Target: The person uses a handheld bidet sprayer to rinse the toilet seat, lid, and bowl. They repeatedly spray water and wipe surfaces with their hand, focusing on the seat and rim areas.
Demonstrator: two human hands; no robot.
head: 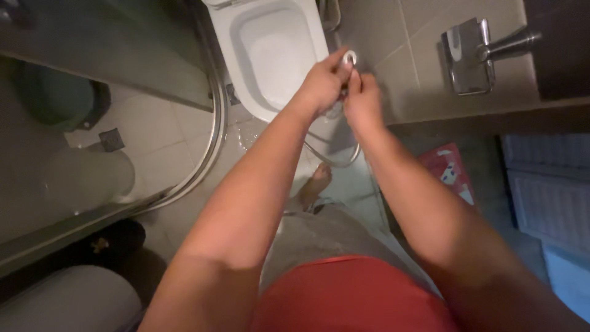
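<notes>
A small silver spray head point(349, 59) is held between both hands, which are brought together above the edge of a white toilet bowl point(276, 49). The left hand point(321, 83) is closed around it from the left, fingertips pinching its round end; the right hand point(362, 98) is closed just beside it, touching the left, gripping the part below. A thin silver hose point(335, 161) is seen hanging in a loop beneath the hands, down towards a bare foot point(316, 183) on the tiled floor. To the right of the hands, on the tiled wall, a chrome paper holder point(468, 56) is mounted. Well to the left of the hands, a curved glass shower screen point(212, 129) is seen, with a floor drain point(111, 139) beyond it.
</notes>
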